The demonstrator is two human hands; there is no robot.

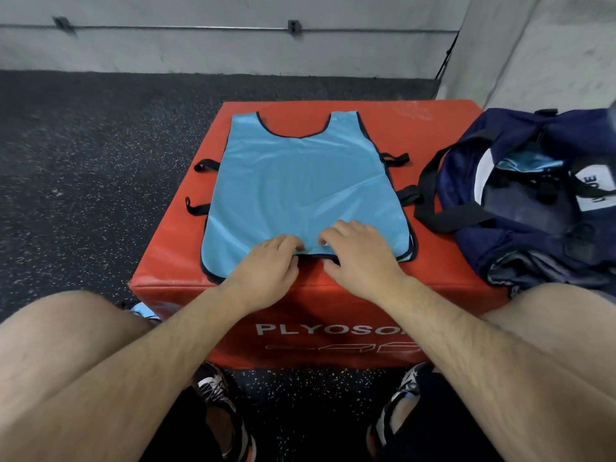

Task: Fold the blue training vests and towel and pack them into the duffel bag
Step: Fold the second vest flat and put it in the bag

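Observation:
A light blue training vest with black trim and black side straps lies flat on the red plyo box, neck hole away from me. My left hand and my right hand rest side by side on its near hem, fingers pinching the fabric edge at the middle. A navy duffel bag stands open on the box's right side, with blue fabric showing inside it. A grey cloth, maybe the towel, lies at the bag's near end.
Dark speckled rubber floor surrounds the box. A grey wall with a thin pipe runs behind. My bare knees and shoes frame the near side; a bit of blue fabric shows by my left knee.

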